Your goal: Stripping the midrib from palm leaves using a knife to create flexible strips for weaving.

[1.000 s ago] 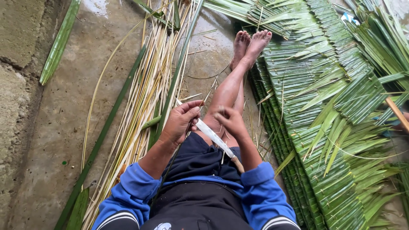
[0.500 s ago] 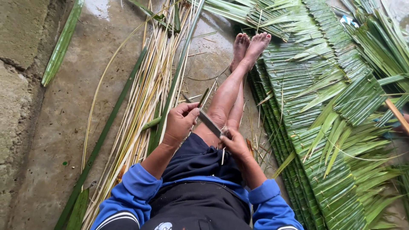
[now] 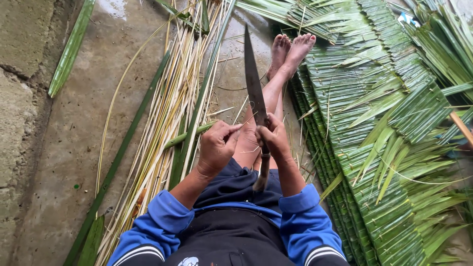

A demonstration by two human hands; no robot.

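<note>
I sit on the ground with my legs stretched out ahead. My right hand grips the wooden handle of a long knife, whose dark blade points up and away from me. Just left of it, my left hand is closed, pinching what looks like a thin pale leaf strip close to the blade's base. Both wrists come out of blue sleeves. The handle's lower end hangs over my lap.
A bundle of pale leaf ribs and green stalks lies along my left side. On my right lies a woven mat of green palm leaves. A rough concrete wall borders the far left.
The knife swung from lying across my lap to standing blade-up in front of me. Both hands rose and drew closer together.
</note>
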